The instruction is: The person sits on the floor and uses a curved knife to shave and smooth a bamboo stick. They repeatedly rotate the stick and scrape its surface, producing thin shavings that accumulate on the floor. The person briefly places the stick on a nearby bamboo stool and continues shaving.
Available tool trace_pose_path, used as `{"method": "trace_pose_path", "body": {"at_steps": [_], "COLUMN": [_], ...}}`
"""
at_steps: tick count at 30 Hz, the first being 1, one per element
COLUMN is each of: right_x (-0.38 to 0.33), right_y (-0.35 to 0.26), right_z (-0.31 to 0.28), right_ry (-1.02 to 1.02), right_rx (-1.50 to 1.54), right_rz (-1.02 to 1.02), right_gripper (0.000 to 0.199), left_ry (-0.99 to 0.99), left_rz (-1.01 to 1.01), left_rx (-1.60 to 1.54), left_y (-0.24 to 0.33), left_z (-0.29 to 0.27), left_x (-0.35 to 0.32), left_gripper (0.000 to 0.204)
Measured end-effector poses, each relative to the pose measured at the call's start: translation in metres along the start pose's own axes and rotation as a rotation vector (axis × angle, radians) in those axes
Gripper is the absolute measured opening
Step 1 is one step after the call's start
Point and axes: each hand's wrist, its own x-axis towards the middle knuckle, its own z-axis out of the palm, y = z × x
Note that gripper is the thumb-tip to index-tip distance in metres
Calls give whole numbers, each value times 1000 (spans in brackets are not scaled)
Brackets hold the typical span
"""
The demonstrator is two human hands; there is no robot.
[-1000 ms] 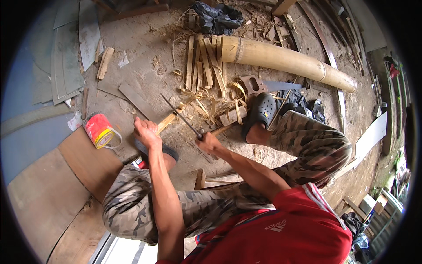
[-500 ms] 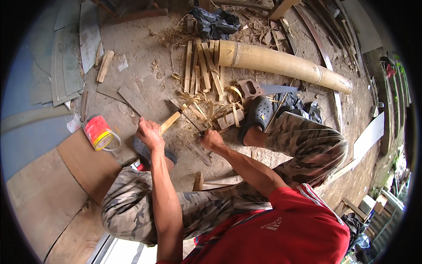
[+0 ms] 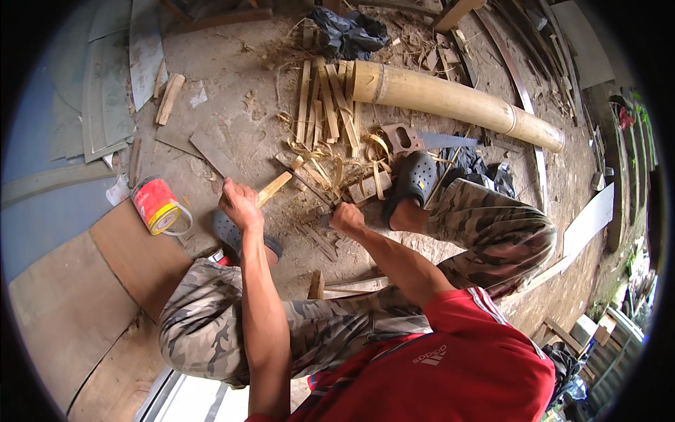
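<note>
My left hand point(image 3: 241, 204) is closed around the near end of a split bamboo strip point(image 3: 274, 188). The strip points up and to the right, away from my body. In my right hand point(image 3: 348, 219), the fingers wrap a knife whose handle is mostly hidden. Its thin dark blade point(image 3: 309, 187) slants up to the left and crosses the strip near its far end; whether the edge bites into it I cannot tell. Curled bamboo shavings point(image 3: 337, 172) lie just past the blade. Beyond them rests a row of split bamboo strips point(image 3: 327, 105).
A thick bamboo pole point(image 3: 443, 102) lies to the far right, with a handsaw point(image 3: 402, 138) below it. A red and yellow bucket point(image 3: 156, 204) stands at left beside wooden boards point(image 3: 140, 250). My clogs point(image 3: 415, 179) flank the work. Black plastic point(image 3: 344, 32) lies at the back.
My right hand has shifted slightly up and to the right with the knife. The left hand and the bamboo strip sit a little farther from my body.
</note>
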Motion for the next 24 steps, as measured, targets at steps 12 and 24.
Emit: {"method": "trace_pose_path", "body": {"at_steps": [12,24], "right_x": [-10,-13], "right_y": [-5,22], "right_z": [-2,-20], "right_ry": [-108,-130], "right_rx": [73,-30], "right_rz": [176,180], "right_gripper": [37,41], "left_ry": [55,-40], "left_rz": [-5,-214], "left_rx": [6,496], "left_y": [-2,-7], "left_z": [-27,-43], "left_x": [2,-15], "left_gripper": [51,39]}}
